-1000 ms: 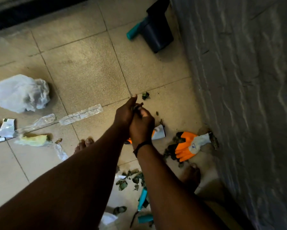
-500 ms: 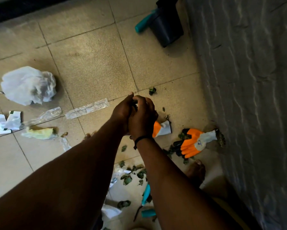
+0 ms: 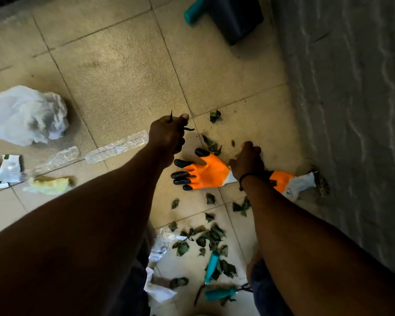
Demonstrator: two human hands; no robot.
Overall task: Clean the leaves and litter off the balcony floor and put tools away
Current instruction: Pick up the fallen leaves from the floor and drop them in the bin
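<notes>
Leaves [image 3: 211, 240]: scattered on tiles below both hands, nearer the right. Right hand [image 3: 248, 161]: curled down by orange glove [image 3: 209, 172]; grasp cannot be told. Left hand [image 3: 169, 135]: clenched around gathered twigs.

The floor [image 3: 123, 76] is laid with pale beige square tiles, their surface finely speckled. Darker grout lines [image 3: 169, 58] run at a slant across the view. A faint dark smudge [image 3: 92, 64] marks one tile toward the top. Along the right side rises a grey wall [image 3: 351, 99] with rough, wavy plaster, meeting the floor on a slanting line. A black strip [image 3: 0, 3] crosses the top left corner, beyond the tiles.
</notes>
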